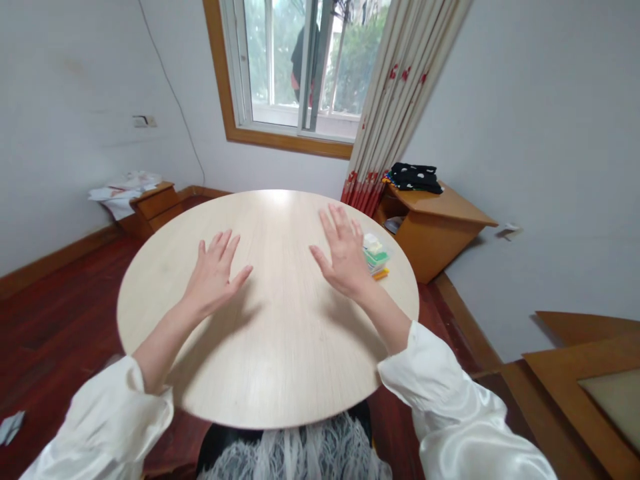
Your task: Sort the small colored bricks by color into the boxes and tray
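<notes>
Over the left half of a round, pale wood table [280, 353] hovers my left hand [213, 277], palm down with its fingers spread and holding nothing. My right hand [345, 257] is likewise spread, above the table's right half. Both cast shadows on the tabletop. Just right of my right hand lies a small clear container with green and white items [375, 252], partly hidden by the hand. An orange-yellow piece [381, 274] sits at its near side. I cannot make out what these items are.
Behind the table are a window [305, 73] and a long curtain [395, 100]. On the right, a wooden cabinet [430, 233] bears folded dark cloth [415, 177]. A low wooden cabinet [157, 203] with white papers or cloth stands at the left. Wooden furniture [590, 373] fills the lower right.
</notes>
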The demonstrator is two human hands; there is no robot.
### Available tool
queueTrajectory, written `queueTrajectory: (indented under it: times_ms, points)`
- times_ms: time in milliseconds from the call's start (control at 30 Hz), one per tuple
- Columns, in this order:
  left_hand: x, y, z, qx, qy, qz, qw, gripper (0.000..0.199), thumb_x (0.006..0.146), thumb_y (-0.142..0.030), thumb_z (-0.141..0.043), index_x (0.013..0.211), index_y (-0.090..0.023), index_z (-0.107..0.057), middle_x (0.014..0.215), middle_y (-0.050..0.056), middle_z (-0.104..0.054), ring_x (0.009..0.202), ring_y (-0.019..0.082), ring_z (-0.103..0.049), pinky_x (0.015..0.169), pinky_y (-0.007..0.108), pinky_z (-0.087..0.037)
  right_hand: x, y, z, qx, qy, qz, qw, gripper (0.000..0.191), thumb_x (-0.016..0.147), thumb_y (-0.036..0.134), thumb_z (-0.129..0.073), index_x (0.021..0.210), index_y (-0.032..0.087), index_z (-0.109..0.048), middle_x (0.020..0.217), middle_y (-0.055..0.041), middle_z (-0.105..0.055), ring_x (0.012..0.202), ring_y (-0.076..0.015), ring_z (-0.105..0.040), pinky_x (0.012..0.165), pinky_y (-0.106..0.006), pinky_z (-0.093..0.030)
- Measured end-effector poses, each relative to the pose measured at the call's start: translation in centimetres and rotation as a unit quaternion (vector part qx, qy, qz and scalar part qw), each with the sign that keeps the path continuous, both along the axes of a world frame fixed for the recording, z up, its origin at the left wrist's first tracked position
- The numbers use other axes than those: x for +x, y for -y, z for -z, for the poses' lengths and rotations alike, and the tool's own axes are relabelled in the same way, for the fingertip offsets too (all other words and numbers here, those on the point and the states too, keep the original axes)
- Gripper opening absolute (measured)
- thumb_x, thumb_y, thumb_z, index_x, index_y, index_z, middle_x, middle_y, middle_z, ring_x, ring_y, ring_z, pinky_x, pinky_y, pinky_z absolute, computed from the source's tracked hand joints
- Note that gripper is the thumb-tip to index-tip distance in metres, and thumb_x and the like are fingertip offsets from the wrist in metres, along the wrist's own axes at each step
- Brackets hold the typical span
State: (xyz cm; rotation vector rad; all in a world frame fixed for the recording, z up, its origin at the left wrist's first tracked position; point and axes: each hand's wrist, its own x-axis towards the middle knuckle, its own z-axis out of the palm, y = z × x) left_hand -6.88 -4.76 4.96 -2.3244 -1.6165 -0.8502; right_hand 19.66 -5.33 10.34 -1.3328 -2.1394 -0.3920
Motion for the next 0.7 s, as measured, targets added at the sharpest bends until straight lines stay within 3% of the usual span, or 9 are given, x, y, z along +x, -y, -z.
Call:
queueTrajectory:
  times_ms: [100, 200, 300, 700]
  points:
    - [0.5, 0.8, 2.2, -0.089, -0.087, 0.008, 0.992, 0.068, 0.086, -0.052, -0.033, 0.142, -0.013, -0.025, 0.150, 0.016, -0.021, 0.139, 0.030, -0.016, 0.111, 0.053, -0.006, -2.7, -0.4, 3.6, -0.130, 0.050, -0.054, 0.989, 0.067, 0.090, 0.051, -0.029, 0.146, 0.018, -0.011, 0.153, -0.0112, -0.009, 0.141, -0.0261, -0.004, 0.111, -0.050, -0.007]
    - [1.0, 1.0, 5.3, -0.200, -0.137, -0.011, 0.970, 0.069, 0.086, -0.055, -0.029, 0.141, -0.013, -0.030, 0.148, 0.016, -0.025, 0.138, 0.030, -0.020, 0.110, 0.052, -0.010, -3.7, -1.3, 8.4, -0.290, 0.090, -0.060, 0.951, 0.069, 0.089, 0.057, -0.025, 0.145, 0.018, -0.017, 0.152, -0.0119, -0.014, 0.141, -0.0278, -0.008, 0.112, -0.049, -0.007]
    - [1.1, 1.1, 6.8, -0.221, -0.144, -0.024, 0.964, 0.069, 0.087, -0.056, -0.026, 0.141, -0.013, -0.029, 0.148, 0.014, -0.024, 0.138, 0.028, -0.021, 0.111, 0.052, -0.010, -3.6, -1.8, 11.0, -0.326, 0.090, -0.055, 0.939, 0.068, 0.088, 0.060, -0.020, 0.145, 0.023, -0.020, 0.152, -0.0091, -0.015, 0.141, -0.0269, -0.009, 0.112, -0.049, -0.005]
    - [1.0, 1.0, 6.5, -0.221, -0.147, -0.023, 0.964, 0.070, 0.087, -0.057, -0.024, 0.143, -0.014, -0.026, 0.149, 0.013, -0.022, 0.138, 0.028, -0.020, 0.110, 0.052, -0.011, -3.4, -1.7, 10.9, -0.312, 0.081, -0.057, 0.945, 0.067, 0.088, 0.061, -0.019, 0.144, 0.024, -0.021, 0.152, -0.0087, -0.016, 0.141, -0.0254, -0.010, 0.112, -0.048, -0.004]
